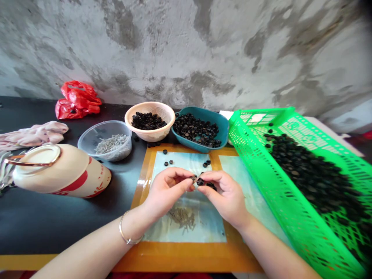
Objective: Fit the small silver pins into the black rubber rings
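Note:
My left hand (pixel 171 190) pinches a small round black part (pixel 193 178) between thumb and fingers. Close beside it, my right hand (pixel 225 195) holds another small black cap (pixel 200 181) at its fingertips; more black caps (pixel 211 186) show by its curled fingers. Both hands are over a light-blue sheet (pixel 200 228) taped to the table. A small heap of thin metal pins (pixel 183 217) lies on the sheet below my hands. Several loose black caps (pixel 166 163) lie on the sheet just beyond them.
At the back stand a clear bowl of metal pins (pixel 87 140), a pink bowl (pixel 171 123) and a teal basin (pixel 225 133) of black caps. A green basket (pixel 261 190) of black pieces fills the right. Leftward are a cream flask (pixel 69 174), gloves (pixel 37 133) and a red bag (pixel 78 100).

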The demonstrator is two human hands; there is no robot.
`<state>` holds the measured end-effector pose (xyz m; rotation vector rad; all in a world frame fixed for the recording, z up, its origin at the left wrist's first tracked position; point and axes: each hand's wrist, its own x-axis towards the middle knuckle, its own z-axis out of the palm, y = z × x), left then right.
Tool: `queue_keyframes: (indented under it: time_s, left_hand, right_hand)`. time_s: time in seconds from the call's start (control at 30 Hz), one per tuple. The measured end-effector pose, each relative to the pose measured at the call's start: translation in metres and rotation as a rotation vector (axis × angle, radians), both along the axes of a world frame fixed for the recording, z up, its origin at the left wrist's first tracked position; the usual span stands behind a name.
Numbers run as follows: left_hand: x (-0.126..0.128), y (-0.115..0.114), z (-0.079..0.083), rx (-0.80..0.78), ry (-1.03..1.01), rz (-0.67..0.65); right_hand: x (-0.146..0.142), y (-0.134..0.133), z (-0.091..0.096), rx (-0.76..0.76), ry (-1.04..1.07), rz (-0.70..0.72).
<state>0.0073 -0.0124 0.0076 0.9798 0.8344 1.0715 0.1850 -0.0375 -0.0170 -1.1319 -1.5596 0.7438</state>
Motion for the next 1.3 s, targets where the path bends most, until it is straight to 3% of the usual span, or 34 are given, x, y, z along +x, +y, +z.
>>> queue_keyframes:
  time_s: [0.93,1.3]
  left_hand:
    - [0.002,-0.003,0.003,-0.05,0.026,-0.024]
    - [0.0,0.003,-0.004,-0.112,0.013,-0.114]
  right_hand:
    - [0.0,0.001,0.004,0.109,-0.074,0.035]
    - [-0.003,0.001,0.015,-0.204,0.177,0.17]
